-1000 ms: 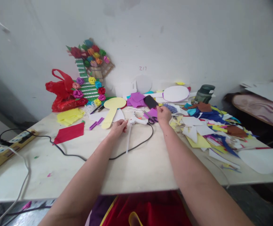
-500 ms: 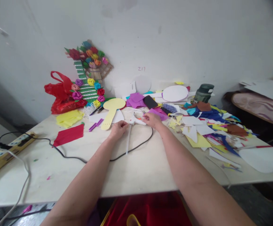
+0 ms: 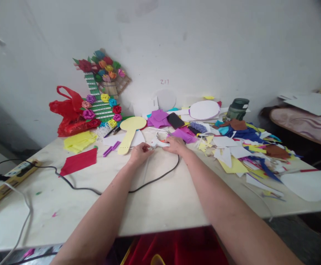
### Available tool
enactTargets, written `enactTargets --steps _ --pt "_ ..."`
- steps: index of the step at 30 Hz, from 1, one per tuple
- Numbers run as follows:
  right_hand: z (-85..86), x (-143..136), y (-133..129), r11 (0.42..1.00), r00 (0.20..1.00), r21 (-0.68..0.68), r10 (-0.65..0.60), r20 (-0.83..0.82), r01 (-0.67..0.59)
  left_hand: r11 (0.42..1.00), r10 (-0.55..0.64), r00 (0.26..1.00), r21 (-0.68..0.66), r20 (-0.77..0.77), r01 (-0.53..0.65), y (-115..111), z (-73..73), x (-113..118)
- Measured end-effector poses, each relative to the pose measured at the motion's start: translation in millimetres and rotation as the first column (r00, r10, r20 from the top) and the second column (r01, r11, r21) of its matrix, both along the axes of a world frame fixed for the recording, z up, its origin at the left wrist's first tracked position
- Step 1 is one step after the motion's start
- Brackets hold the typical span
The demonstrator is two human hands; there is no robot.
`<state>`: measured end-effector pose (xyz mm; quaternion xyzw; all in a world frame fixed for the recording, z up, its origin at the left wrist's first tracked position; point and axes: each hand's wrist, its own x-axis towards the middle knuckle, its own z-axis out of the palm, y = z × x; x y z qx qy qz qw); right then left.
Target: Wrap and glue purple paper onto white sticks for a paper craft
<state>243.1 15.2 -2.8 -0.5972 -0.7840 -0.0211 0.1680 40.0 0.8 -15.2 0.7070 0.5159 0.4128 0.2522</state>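
Observation:
My left hand (image 3: 139, 152) pinches the top end of a thin translucent glue stick (image 3: 145, 168), which hangs down toward me and looks blurred. My right hand (image 3: 176, 144) rests closed over a white glue gun (image 3: 158, 144) lying on the table (image 3: 163, 198). The two hands almost meet at the back of the gun. The gun's black cord (image 3: 154, 178) loops in front of my hands and runs off to the left.
A yellow paddle-shaped cutout (image 3: 131, 129), purple strips (image 3: 112, 149) and red paper (image 3: 79, 162) lie left of my hands. Further left are a power strip (image 3: 8, 176), a red bag (image 3: 66, 110) and a paper-flower craft (image 3: 102, 92). Coloured scraps (image 3: 246, 147), a black phone (image 3: 175, 119) and a green jar (image 3: 237, 108) fill the right.
My right hand came back from the scraps near the scissors and settled on the glue gun. My left hand kept hold of the glue stick and shifted slightly toward the gun.

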Motion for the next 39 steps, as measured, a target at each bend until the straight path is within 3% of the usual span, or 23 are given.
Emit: enactTargets --steps 5,14,19,23,30,37,39 --pt "1.8 -1 -1 1.0 1.0 -0.023 -0.009 -0.027 0.009 1.0 0.011 0.996 0.006 -0.091 -0.01 0 2.7 2" --pt "-1.6 13 7 0.974 0.974 0.002 -0.225 -0.02 0.225 1.0 0.0 0.994 -0.01 -0.108 -0.001 -2 4.1 2" --pt "0.6 10 11 0.939 0.946 0.124 -0.313 -0.089 0.322 0.999 0.002 0.985 -0.033 -0.172 -0.008 -2 6.2 2" --pt "12.7 2 25 0.954 0.97 0.176 -0.241 -0.026 0.242 1.0 0.003 0.969 -0.03 -0.247 -0.011 -2 6.6 2" --pt "24.7 -11 81 0.994 0.98 -0.05 -0.089 0.18 0.1 1.0 -0.01 0.976 -0.008 -0.22 0.008 -1 2.6 1" --pt "19.7 -19 132 0.96 0.968 -0.269 -0.006 0.252 0.076 1.0 0.002 0.98 -0.002 -0.197 -0.003 -1 0.1 2" --pt "18.5 -20 141 0.961 0.973 -0.273 0.023 0.23 0.042 1.0 0.002 0.982 -0.014 -0.187 -0.005 -3 1.2 2"
